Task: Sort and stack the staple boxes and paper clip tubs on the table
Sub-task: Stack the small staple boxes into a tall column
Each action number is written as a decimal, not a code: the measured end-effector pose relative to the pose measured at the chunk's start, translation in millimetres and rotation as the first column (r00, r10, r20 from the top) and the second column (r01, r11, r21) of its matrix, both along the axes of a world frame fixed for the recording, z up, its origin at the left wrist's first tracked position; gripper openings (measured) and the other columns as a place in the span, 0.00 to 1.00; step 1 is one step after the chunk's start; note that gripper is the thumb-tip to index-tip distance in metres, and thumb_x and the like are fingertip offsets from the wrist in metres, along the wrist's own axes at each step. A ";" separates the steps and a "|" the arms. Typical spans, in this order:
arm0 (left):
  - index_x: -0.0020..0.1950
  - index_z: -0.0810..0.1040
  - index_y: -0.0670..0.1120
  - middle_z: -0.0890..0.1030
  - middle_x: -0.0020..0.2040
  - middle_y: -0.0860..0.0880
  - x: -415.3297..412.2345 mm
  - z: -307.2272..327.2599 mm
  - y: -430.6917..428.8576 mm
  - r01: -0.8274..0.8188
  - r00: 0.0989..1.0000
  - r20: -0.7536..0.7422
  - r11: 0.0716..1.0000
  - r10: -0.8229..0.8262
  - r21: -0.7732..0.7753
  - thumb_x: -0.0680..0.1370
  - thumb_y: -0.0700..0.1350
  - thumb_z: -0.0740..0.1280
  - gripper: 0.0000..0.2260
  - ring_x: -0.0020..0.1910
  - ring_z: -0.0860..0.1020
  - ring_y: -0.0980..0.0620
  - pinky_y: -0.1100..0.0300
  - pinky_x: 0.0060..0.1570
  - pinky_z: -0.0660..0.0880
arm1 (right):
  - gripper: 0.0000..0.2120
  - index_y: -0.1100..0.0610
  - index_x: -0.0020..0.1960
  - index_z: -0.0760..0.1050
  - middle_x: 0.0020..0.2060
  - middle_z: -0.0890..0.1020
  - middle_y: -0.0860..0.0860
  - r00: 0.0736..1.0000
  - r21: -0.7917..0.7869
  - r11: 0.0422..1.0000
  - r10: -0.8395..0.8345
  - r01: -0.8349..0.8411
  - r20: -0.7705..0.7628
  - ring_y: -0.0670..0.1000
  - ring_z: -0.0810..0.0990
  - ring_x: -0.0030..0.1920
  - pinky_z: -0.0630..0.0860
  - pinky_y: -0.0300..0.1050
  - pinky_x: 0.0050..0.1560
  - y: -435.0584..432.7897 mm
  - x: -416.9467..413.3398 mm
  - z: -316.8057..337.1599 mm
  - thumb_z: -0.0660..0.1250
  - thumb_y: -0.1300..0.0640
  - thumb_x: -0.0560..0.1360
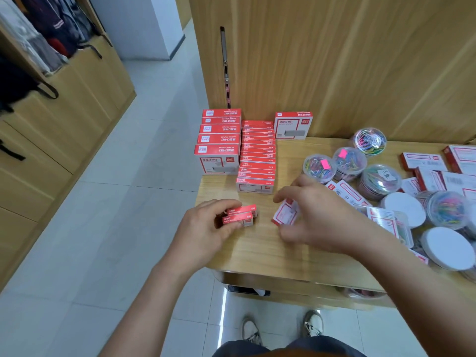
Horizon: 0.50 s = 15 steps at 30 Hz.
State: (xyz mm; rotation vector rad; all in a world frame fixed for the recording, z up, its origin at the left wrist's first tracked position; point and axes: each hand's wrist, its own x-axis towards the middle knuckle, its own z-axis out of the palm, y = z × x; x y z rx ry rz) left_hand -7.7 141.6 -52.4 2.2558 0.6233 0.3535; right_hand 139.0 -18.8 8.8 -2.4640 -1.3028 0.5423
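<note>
Left hand (pixel 206 228) grips two small red cardboard staple boxes (pixel 240 216) aligned for stacking; blurred right hand (pixel 318 215) seemingly pinches a tilted red-and-white staple box (pixel 284 216) to add.

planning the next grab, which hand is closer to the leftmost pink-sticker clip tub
Right. The right hand is just in front of the tub; the left hand is well off to its left.

The pale wooden table (pixel 257 253) carries two small red cardboard staple boxes (pixel 239 215) under the left fingers (pixel 221 203). Just beyond them runs a row of flat red-and-white staple boxes (pixel 257 161), with taller red-and-white cartons (pixel 219 150) beside it. Right of the right fingers (pixel 291 192), which pinch a tilted red-and-white box (pixel 284 215), stand clear round plastic tubs of coloured paper clips (pixel 350 161) among scattered boxes (pixel 425 161).
</note>
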 end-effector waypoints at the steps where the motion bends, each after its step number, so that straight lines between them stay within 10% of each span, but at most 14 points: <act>1: 0.54 0.80 0.60 0.79 0.43 0.64 -0.1 1.2 -0.1 -0.014 1.000 -0.010 1.000 0.014 -0.002 0.70 0.48 0.76 0.15 0.43 0.75 0.64 0.74 0.42 0.67 | 0.20 0.52 0.58 0.77 0.48 0.76 0.51 0.971 0.112 0.987 -0.088 0.115 -0.222 0.51 0.80 0.45 0.74 0.39 0.46 1.2 -2.2 1.7 0.72 0.53 0.67; 2: 0.53 0.80 0.61 0.78 0.41 0.63 0.0 1.7 0.2 -0.027 0.999 -0.022 1.000 0.026 -0.015 0.70 0.50 0.76 0.14 0.42 0.75 0.63 0.74 0.41 0.67 | 0.17 0.55 0.56 0.78 0.46 0.80 0.54 0.832 0.188 0.943 -0.136 0.275 -0.537 0.52 0.82 0.43 0.74 0.37 0.43 2.5 -5.5 2.2 0.70 0.57 0.68; 4: 0.51 0.80 0.62 0.78 0.37 0.62 0.7 2.2 0.6 -0.051 0.998 -0.036 0.994 0.048 -0.094 0.70 0.49 0.75 0.12 0.39 0.75 0.63 0.74 0.38 0.67 | 0.16 0.63 0.56 0.78 0.48 0.82 0.62 0.223 0.118 0.819 -0.013 0.562 -0.975 0.61 0.83 0.48 0.79 0.41 0.42 5.9 -13.5 -1.4 0.64 0.63 0.69; 7: 0.51 0.80 0.61 0.82 0.42 0.60 -0.3 0.8 4.5 -0.055 0.998 -0.042 0.967 0.046 -0.250 0.73 0.47 0.74 0.11 0.42 0.79 0.63 0.68 0.45 0.73 | 0.20 0.67 0.57 0.77 0.53 0.80 0.67 -0.243 -0.039 0.752 0.163 0.658 -0.956 0.66 0.80 0.55 0.82 0.47 0.48 7.6 -25.4 -9.7 0.61 0.57 0.70; 15: 0.54 0.83 0.48 0.85 0.48 0.52 -6.1 11.8 8.5 -0.038 0.996 0.041 0.822 0.075 -0.568 0.77 0.42 0.67 0.08 0.45 0.81 0.57 0.66 0.44 0.75 | 0.13 0.66 0.57 0.76 0.52 0.82 0.65 -0.087 0.019 0.722 0.109 0.692 -0.990 0.63 0.82 0.52 0.82 0.46 0.47 6.9 -31.0 -20.6 0.61 0.62 0.76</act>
